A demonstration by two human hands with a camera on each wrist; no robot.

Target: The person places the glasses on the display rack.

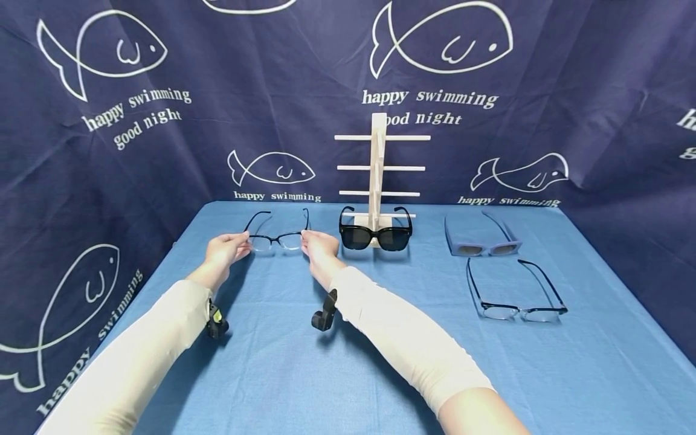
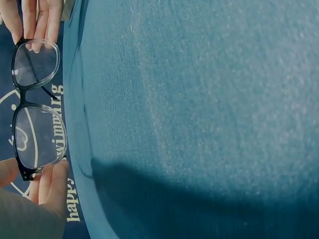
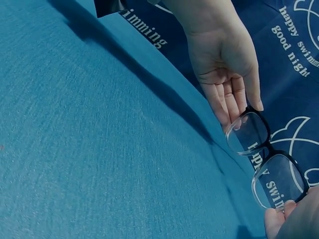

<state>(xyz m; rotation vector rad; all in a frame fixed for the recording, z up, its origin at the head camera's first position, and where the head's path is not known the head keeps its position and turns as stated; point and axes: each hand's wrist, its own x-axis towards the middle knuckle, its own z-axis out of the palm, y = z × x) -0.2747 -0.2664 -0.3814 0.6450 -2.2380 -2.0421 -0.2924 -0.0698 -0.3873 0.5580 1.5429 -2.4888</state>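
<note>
A pair of eyeglasses (image 1: 278, 238) with black upper rims and clear lower rims is held between both hands at the left of the blue table. My left hand (image 1: 224, 252) pinches the frame's left corner, and my right hand (image 1: 322, 246) pinches the right corner. The lenses face me, and the arms spread open toward the back. The left wrist view has the eyeglasses (image 2: 23, 97) along its left edge, with fingers at both end corners. In the right wrist view, the left hand (image 3: 224, 64) has its thumb on one corner of the frame.
To the right, a wooden display stand (image 1: 377, 157) has several crossbars, and black sunglasses (image 1: 375, 237) overlap its base. Farther right are blue-framed sunglasses (image 1: 484, 249) and black half-rim eyeglasses (image 1: 522, 311). A dark blue fish-print curtain (image 1: 304, 96) rises behind the table (image 1: 283, 374).
</note>
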